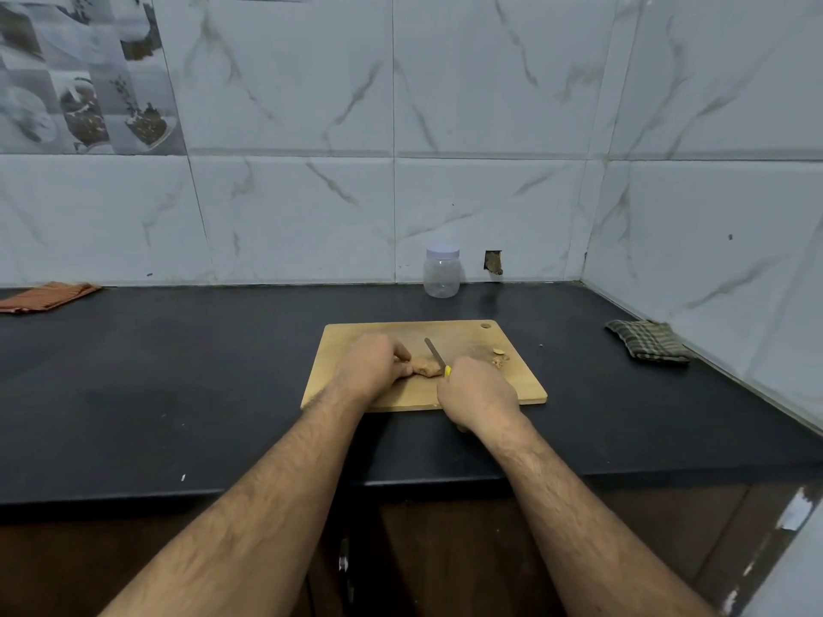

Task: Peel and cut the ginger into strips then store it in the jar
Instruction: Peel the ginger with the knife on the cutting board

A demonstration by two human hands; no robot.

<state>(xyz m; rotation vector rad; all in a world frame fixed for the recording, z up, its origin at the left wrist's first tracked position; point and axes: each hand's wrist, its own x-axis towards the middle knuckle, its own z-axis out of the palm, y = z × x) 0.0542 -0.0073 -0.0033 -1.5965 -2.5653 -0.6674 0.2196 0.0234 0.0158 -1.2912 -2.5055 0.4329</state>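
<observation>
A pale brown piece of ginger (pixel 425 367) lies in the middle of the wooden cutting board (pixel 521 380). My left hand (pixel 372 365) grips its left end with curled fingers. My right hand (pixel 476 394) holds a knife (pixel 435 353) by its yellow handle, and the blade angles up and left over the ginger's right end. Small ginger scraps (pixel 499 357) sit on the board's right side. A clear plastic jar (pixel 442 271) with a white lid on stands against the wall behind the board.
The board lies on a black countertop (pixel 178 385). A folded checked cloth (pixel 648 347) lies at the right by the side wall. An orange cloth (pixel 46 296) lies at the far left. Tiled walls close off the back and right.
</observation>
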